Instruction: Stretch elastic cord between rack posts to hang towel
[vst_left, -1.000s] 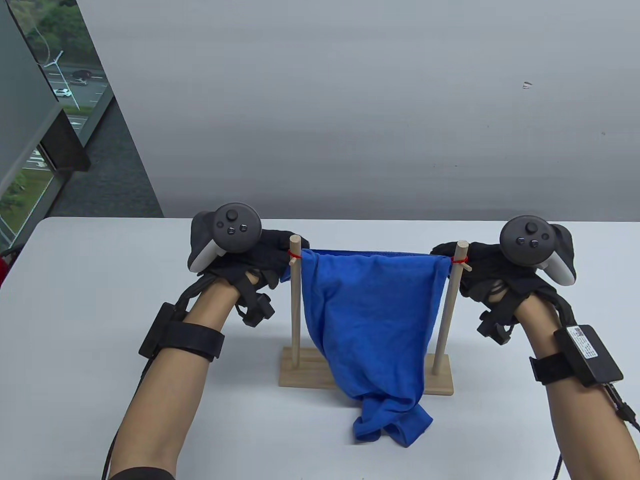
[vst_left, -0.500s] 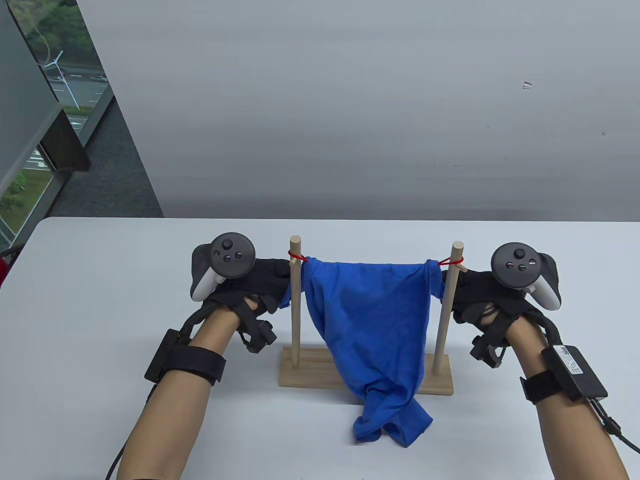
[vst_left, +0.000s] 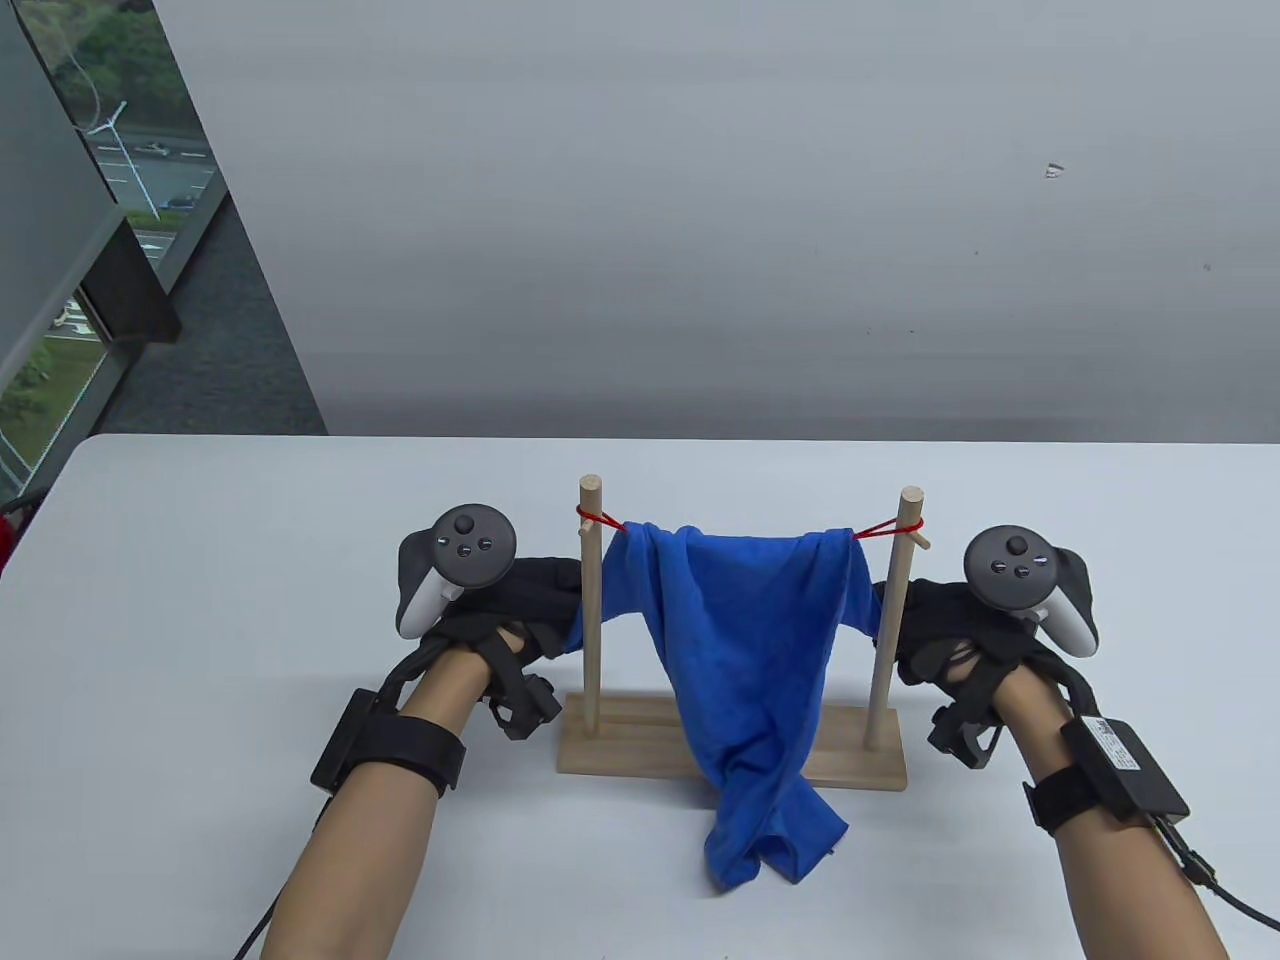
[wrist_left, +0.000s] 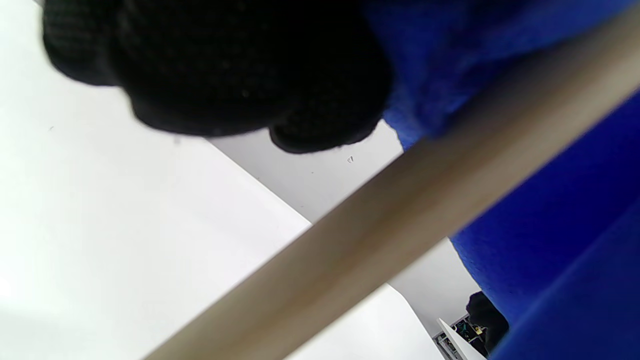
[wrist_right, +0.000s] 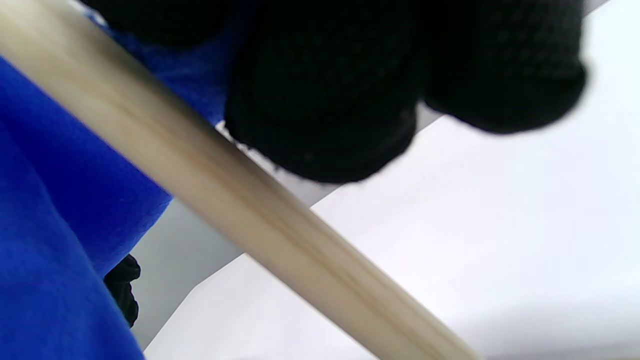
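Observation:
A wooden rack (vst_left: 640, 750) stands on the white table with a left post (vst_left: 592, 600) and a right post (vst_left: 893, 610). A red elastic cord (vst_left: 880, 527) runs between the post tops. A blue towel (vst_left: 745, 660) hangs over it, its lower end bunched on the table. My left hand (vst_left: 535, 600) grips the towel's left corner beside the left post; the wrist view shows gloved fingers (wrist_left: 240, 75) on blue cloth (wrist_left: 550, 225). My right hand (vst_left: 925, 620) grips the towel's right corner behind the right post; fingers (wrist_right: 325, 100) press on cloth (wrist_right: 60, 210).
The table's far edge (vst_left: 640, 437) meets a grey wall. A window (vst_left: 80, 250) lies at the far left. Cables trail from both wrist straps toward the near edge.
Both hands have moved down and toward me, pulling the towel's corners below the cord. The towel has bunched narrower toward the middle and red cord now shows bare near both posts.

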